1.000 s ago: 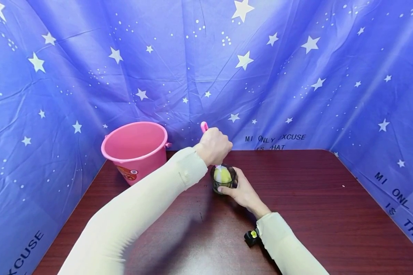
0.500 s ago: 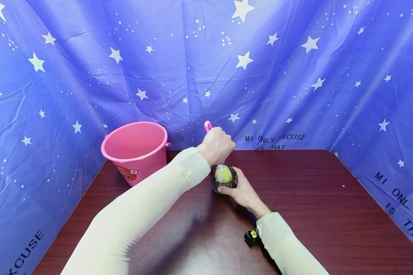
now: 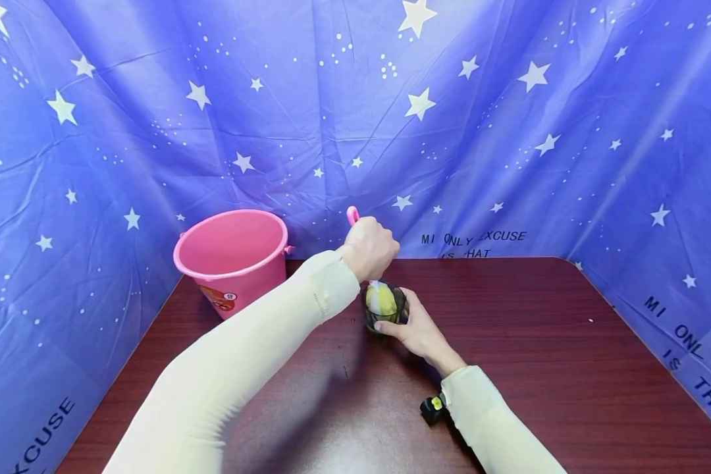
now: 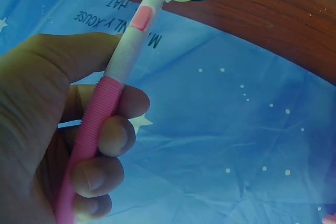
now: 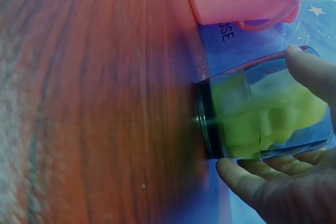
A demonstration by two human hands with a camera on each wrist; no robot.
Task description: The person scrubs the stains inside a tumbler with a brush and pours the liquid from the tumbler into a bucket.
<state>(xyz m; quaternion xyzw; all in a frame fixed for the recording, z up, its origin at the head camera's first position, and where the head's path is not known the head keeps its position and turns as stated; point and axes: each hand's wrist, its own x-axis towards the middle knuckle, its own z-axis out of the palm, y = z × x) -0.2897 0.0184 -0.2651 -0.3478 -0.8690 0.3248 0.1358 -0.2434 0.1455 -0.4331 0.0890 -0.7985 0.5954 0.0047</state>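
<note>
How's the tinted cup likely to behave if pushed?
Probably slippery: the tinted cup has a smooth, glossy wall. Possibly fragile: it is see-through like glass, though clear plastic can't be ruled out. Tipping seems unlikely while the right hand grips its side, since it stands upright on the table.

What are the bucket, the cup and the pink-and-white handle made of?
Bucket: probably smooth plastic, evenly coloured, with a thick rim.
Cup: glossy, dark-tinted glass or clear plastic; its contents show through, but I can't tell which.
Handle: likely plastic, ribbed at the grip, with even colouring.
</note>
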